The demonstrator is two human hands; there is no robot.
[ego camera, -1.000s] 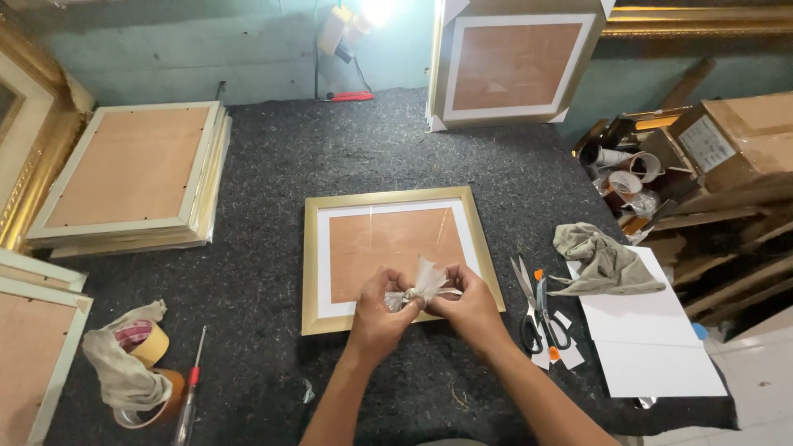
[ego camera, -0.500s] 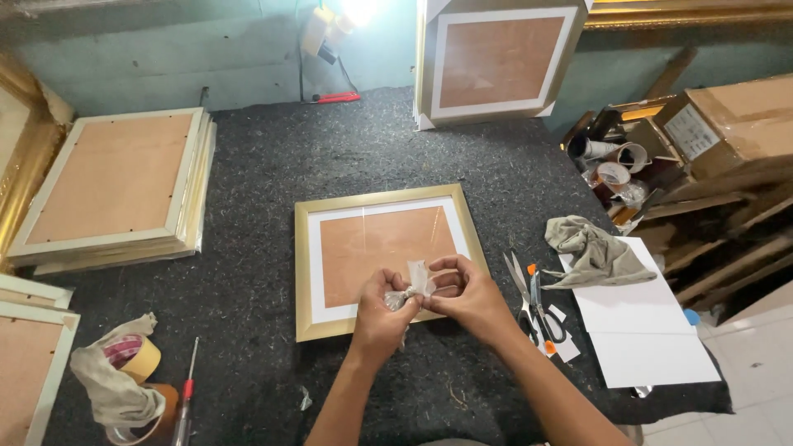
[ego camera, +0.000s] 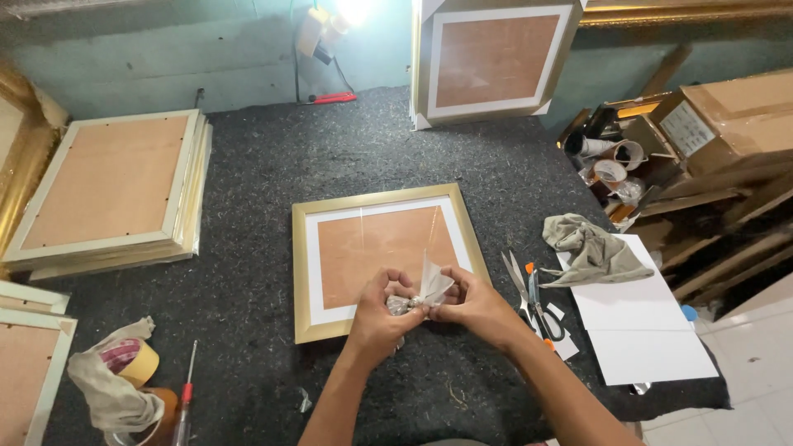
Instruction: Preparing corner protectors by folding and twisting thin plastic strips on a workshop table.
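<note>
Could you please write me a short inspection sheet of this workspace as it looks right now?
Surface: dark grey felt-covered table, lint-flecked.
Job's things: small clear plastic bag over gold-edged picture frame.
Clutter: black-handled scissors, crumpled grey rag, white card sheets, red-handled screwdriver, tape roll.
Hands: left hand and right hand pinch the bag with their fingers.
Cables: nothing seen.
Surroundings: stacked frames, leaning frame, cardboard boxes.
</note>
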